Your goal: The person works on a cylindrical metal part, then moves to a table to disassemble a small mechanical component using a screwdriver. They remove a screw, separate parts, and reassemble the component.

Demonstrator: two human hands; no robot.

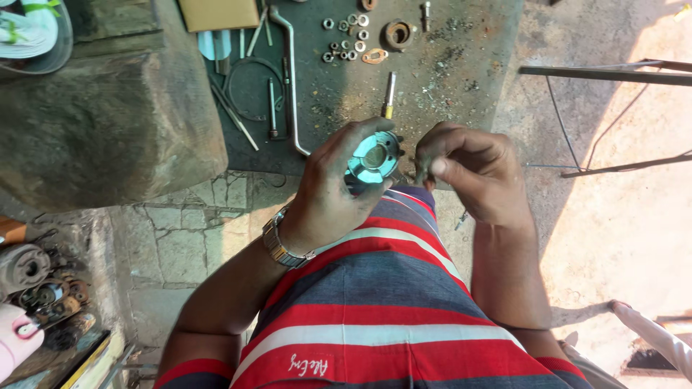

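Note:
My left hand [333, 186] grips a round, shiny metal flange [373, 156] with a central bore and bolt holes, held in front of my striped shirt. A metal watch [282, 243] sits on that wrist. My right hand [472, 173] is pinched shut on a small dark part [422, 171], just right of the flange's rim. What that small part is cannot be made out. Both hands are greasy.
On a dark mat [432, 86] ahead lie several nuts and washers [346, 36], a rusty ring [398, 34], a yellow-tipped screwdriver [389, 94], bent metal tubes [290, 79] and rods. A large stone block [108, 122] is at the left. Metal bars [613, 74] stand at the right.

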